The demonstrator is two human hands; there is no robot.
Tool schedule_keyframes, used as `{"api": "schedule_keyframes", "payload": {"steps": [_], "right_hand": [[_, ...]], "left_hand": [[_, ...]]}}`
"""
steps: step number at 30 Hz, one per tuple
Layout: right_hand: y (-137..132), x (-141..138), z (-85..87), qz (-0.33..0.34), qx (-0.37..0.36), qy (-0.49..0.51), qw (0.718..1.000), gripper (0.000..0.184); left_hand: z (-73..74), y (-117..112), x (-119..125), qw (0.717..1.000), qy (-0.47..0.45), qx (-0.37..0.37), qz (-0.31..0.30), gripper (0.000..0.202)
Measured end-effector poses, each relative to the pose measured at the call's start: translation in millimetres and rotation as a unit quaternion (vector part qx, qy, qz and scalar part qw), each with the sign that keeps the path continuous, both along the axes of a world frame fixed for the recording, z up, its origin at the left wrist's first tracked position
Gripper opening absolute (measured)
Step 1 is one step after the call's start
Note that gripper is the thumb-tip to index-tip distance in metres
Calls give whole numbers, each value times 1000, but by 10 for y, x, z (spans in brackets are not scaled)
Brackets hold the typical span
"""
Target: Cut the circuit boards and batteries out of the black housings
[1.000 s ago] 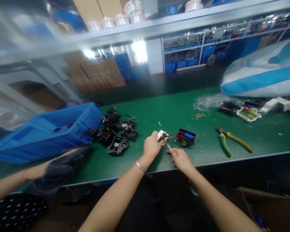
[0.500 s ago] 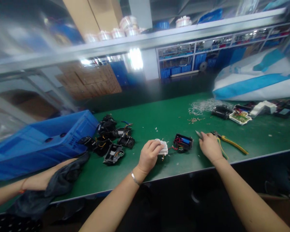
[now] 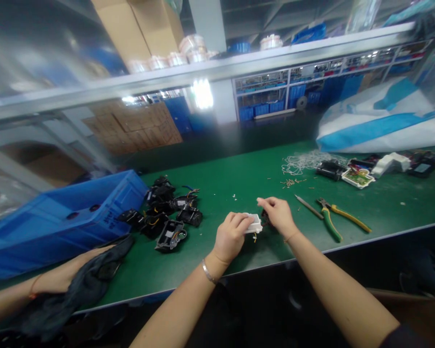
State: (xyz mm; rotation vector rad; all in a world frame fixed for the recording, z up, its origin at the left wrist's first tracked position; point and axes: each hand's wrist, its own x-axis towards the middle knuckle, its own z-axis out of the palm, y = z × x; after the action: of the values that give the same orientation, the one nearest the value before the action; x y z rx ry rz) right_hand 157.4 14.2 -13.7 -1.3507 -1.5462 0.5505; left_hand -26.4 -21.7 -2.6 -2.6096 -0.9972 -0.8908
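My left hand (image 3: 232, 237) is closed on a white plastic housing (image 3: 253, 224), with a bit of yellow wire hanging below it. Close beside it, my right hand (image 3: 278, 215) is curled over a black plastic housing (image 3: 264, 218), thumb and fingers around it. Most of that black housing is hidden under the hand. To the right lies a slim grey pointed tool (image 3: 309, 207) on the green table. Diagonal cutters (image 3: 329, 212) with green and yellow handles rest beside the tool.
Several black housings (image 3: 170, 234) are heaped at the left, by a blue bin (image 3: 65, 212). Another person's forearm (image 3: 54, 275) and dark cloth are at the lower left. White ties (image 3: 300, 162), small screws (image 3: 292, 182), opened housings (image 3: 358, 176) and a white-and-blue bag (image 3: 380, 121) lie at the right.
My right hand has let go of the grey tool, leaving it on the table, and moved left onto the black housing. My left hand with the white housing has shifted slightly right.
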Motion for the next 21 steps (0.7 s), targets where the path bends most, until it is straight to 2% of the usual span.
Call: {"api": "schedule_keyframes", "payload": {"steps": [2,4,8,11,14,16,18,20,21], "right_hand": [[82,190,-22,-58,-9,30,998,54],[173,424,-21,-97,-12,49,994,58],[304,857,-34,-122,-38,48,991,51],[286,1020,-86,-129,-56,36,989,56],[137,1001,-133,-91,-59,19,994,65],[-3,911,-155,-12,-58,-29,998,68],[-134,797,-178,61,-52,-104,991,81],[-223,688,-206,79,-46,-161,983,91],[-249,643,-219,71,-47,-170,982,89]], "left_hand": [[-9,4,0,997,-13,-60,47,27],[-23,27,-18,985,-51,-136,89,27],[-77,117,-89,931,-166,-287,151,54],[-123,172,-144,897,-213,-359,148,65],[-168,198,-182,879,-231,-398,122,58],[-201,209,-191,874,-230,-412,118,49],[-233,221,-185,870,-226,-421,123,41],[-255,235,-182,867,-216,-429,134,36],[-258,241,-190,866,-208,-433,139,35]]}}
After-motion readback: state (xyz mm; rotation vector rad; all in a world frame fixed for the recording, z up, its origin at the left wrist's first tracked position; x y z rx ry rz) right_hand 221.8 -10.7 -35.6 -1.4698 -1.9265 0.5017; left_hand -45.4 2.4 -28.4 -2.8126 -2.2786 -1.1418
